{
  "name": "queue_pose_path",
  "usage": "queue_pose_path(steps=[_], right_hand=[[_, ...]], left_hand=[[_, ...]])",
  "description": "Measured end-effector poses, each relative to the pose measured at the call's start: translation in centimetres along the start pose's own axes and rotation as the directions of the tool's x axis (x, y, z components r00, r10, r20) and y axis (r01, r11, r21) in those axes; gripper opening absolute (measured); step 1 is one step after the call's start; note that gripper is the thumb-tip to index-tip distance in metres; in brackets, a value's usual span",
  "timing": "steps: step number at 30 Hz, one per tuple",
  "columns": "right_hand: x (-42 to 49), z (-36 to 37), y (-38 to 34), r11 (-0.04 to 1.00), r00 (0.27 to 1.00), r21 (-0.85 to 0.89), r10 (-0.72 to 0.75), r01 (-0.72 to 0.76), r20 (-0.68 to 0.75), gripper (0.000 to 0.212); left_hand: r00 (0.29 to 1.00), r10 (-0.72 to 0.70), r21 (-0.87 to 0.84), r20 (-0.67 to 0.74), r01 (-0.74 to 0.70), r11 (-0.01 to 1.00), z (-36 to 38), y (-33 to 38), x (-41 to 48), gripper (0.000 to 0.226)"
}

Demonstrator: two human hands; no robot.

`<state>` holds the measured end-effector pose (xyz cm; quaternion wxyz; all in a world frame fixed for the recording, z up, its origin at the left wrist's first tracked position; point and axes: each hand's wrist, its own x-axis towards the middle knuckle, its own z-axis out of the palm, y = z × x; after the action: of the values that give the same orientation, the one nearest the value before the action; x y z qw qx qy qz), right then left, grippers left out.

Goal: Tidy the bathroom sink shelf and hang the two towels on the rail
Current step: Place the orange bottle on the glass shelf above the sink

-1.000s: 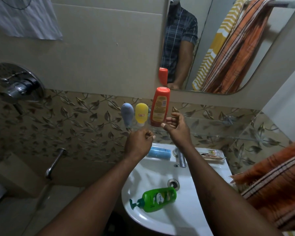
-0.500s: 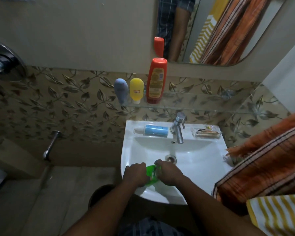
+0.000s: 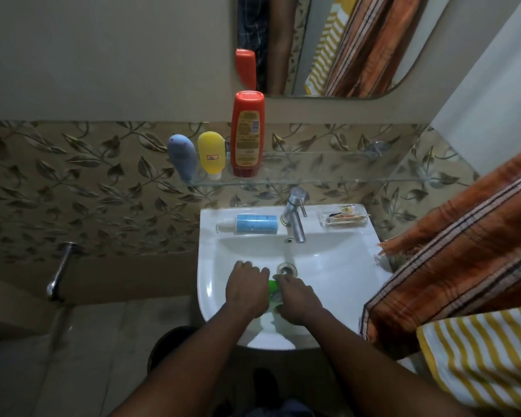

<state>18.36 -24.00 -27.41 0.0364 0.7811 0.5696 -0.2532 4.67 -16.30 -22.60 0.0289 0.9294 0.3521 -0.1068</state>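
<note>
A mirror (image 3: 301, 40) hangs at the far top, right of centre, on a plain beige wall (image 3: 103, 55). Below that runs a band of tiles (image 3: 88, 182) with a raised leaf pattern. A chrome tap (image 3: 295, 218) stands upright in the middle, its spout tilted toward the near side. Just near of it lies a round metal drain (image 3: 287, 269). Far to the left, a metal spout (image 3: 59, 272) juts from the wall above the grey floor (image 3: 88, 356).

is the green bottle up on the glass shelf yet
No, the green bottle is down in the sink, held between the left hand and right hand.
</note>
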Motion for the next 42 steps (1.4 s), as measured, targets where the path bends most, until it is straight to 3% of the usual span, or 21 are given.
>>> queue_pose_path(steps=[5,8,11,14,17,19,21,23,28,32,35,38,42], right_hand=[[-0.5,-1.0,0.1,0.964,0.984,0.243,0.141,-0.11,-0.112,0.035],[-1.5,-1.4,1.0,0.924,0.965,0.365,0.191,-0.115,-0.179,0.028],[-2.6,-1.7,2.1,0.839,0.945,0.538,0.24,-0.085,-0.224,0.03],[-3.8,-2.9,2.9,0.734,0.923,0.679,0.265,-0.005,-0.28,0.037],[-4.8,-4.5,2.9,0.653,0.896,0.75,0.267,0.103,-0.355,0.044],[-5.4,-6.5,2.9,0.627,0.875,0.759,0.256,0.173,-0.411,0.045],[-5.5,-8.9,2.9,0.592,0.856,0.77,0.247,0.237,-0.454,0.044],[-8.0,-13.9,5.7,0.562,0.77,0.767,0.324,0.31,-0.549,0.042],[-9.4,-16.1,4.4,0.49,0.733,0.759,0.303,0.428,-0.609,0.029],[-9.3,-21.4,6.3,0.481,0.57,0.683,0.382,0.55,-0.728,0.04],[-8.1,-25.0,9.0,0.487,0.534,0.678,0.419,0.551,-0.734,0.044],[-6.5,-26.6,11.3,0.463,0.536,0.716,0.474,0.523,-0.699,0.035],[-4.0,-27.2,13.2,0.531,0.507,0.75,0.555,0.395,-0.66,0.038]], left_hand=[[0.951,0.31,0.181,-0.018,-0.302,0.936,-4.8,1.3,1.4,0.025],[0.905,0.419,0.25,-0.076,-0.39,0.886,-7.3,1.8,1.4,0.023],[0.839,0.484,0.195,-0.249,-0.446,0.873,-8.1,2.0,1.6,0.051],[0.869,0.289,-0.166,-0.402,-0.38,0.91,-8.6,2.6,0.5,0.096],[0.945,-0.038,-0.592,-0.324,-0.172,0.788,-7.6,2.9,-0.4,0.098],[0.971,-0.104,-0.698,-0.216,-0.079,0.712,-6.8,2.9,-0.2,0.08],[0.977,-0.088,-0.735,-0.192,-0.084,0.672,-7.2,2.5,0.4,0.042],[0.964,0.015,-0.726,-0.266,-0.21,0.655,-10.6,5.4,2.5,0.026],[0.942,-0.016,-0.762,-0.335,-0.26,0.594,-12.5,6.1,2.5,0.034],[0.868,-0.037,-0.743,-0.495,-0.401,0.536,-17.8,8.1,5.8,0.036],[0.834,-0.053,-0.687,-0.549,-0.414,0.597,-22.0,9.9,10.0,0.039],[0.846,-0.068,-0.66,-0.529,-0.36,0.659,-23.7,11.9,13.6,0.037],[0.863,-0.085,-0.641,-0.497,-0.3,0.707,-24.1,14.2,17.2,0.04]])
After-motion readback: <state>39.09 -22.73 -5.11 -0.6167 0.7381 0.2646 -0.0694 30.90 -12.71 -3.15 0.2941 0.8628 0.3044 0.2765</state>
